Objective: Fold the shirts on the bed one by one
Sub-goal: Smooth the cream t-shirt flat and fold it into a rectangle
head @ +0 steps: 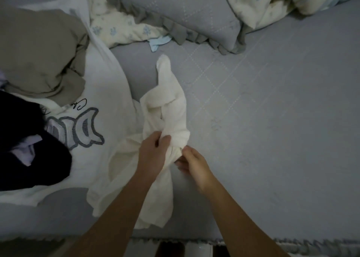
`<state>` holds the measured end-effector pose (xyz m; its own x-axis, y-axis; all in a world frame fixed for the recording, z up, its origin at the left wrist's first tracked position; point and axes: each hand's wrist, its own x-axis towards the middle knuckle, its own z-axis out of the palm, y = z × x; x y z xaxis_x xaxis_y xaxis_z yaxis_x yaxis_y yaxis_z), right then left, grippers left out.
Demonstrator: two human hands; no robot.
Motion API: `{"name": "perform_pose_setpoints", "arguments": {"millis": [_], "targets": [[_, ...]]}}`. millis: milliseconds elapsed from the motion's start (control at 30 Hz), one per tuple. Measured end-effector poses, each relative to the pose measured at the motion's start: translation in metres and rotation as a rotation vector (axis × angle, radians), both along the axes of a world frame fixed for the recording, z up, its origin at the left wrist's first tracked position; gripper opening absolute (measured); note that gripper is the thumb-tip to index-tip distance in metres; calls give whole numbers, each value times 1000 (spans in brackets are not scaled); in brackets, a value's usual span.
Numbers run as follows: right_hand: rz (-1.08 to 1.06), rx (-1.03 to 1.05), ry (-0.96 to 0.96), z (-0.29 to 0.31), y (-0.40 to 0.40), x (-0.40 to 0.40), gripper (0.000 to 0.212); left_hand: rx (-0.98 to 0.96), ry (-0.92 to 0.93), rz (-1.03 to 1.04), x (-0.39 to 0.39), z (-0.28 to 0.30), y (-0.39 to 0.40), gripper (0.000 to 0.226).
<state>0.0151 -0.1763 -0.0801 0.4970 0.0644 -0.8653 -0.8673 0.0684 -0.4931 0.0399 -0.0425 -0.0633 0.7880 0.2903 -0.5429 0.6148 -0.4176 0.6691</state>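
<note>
The person stands at the near edge of the bed (272, 120), both bare forearms reaching out over the grey quilted cover. A cream shirt (167, 108) lies bunched in front of them, roughly at the middle of the mattress's near side, one narrow end trailing away toward the pillows and the rest spilling back toward the bed's edge under the arms. The left hand (153, 151) has its fingers curled into the gathered cloth, gripping a thick fold of it. The right hand (191, 162) is just beside it, thumb and fingertips pinching the same twisted bunch from the other side; it is a little blurred, so the exact lie of its fingers is hard to make out. To the left of the cream shirt, touching it, a white shirt with a grey printed motif (85, 128) is spread flat. A dark navy garment (29, 159) sits crumpled on top of that white one, and a taupe garment (39, 54) is heaped beyond it. At the far side rest a grey frilled pillow (185, 13) and a pale floral duvet (272, 1), rumpled.
</note>
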Motion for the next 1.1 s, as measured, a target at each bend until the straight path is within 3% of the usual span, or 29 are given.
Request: {"name": "perform_pose_setpoints", "arguments": {"millis": [100, 167, 233, 300, 400, 467, 567, 667, 733, 800, 900, 967, 1100], "targets": [[-193, 11, -58, 27, -19, -9, 24, -219, 90, 83, -22, 21, -27, 28], [-240, -60, -76, 38, -38, -17, 22, -267, 114, -82, -36, 26, -41, 26], [-280, -104, -68, 46, -57, -26, 26, -297, 117, -296, -48, 25, -49, 45], [-381, -108, -59, 52, -75, -32, 30, -172, 105, -503, -59, 19, -53, 46], [-597, 12, -23, 60, -98, -33, 27, 236, -47, -733, -67, 19, -60, 21], [-707, 128, -3, 68, -114, -30, 29, 336, -170, -761, -68, 23, -70, 16], [-829, 237, -6, 80, -138, -25, 33, 406, -311, -846, -70, 27, -88, 26], [-827, 263, -1, 93, -165, -21, 34, 503, -91, -1038, -76, 26, -108, 48], [-774, 212, -29, 102, -188, -18, 34, 509, 113, -1045, -81, 21, -114, 57], [-722, 140, -86, 110, -213, -12, 31, 363, 256, -924, -85, 14, -111, 59], [-577, -69, -125, 116, -253, 1, 23, -120, 404, -644, -95, 17, -108, 43], [-432, -258, -176, 110, -275, 13, 19, -229, 491, -602, -102, 25, -117, 30], [-341, -463, -322, 86, -302, 47, 23, -309, 595, -647, -130, 28, -148, 69]]}}
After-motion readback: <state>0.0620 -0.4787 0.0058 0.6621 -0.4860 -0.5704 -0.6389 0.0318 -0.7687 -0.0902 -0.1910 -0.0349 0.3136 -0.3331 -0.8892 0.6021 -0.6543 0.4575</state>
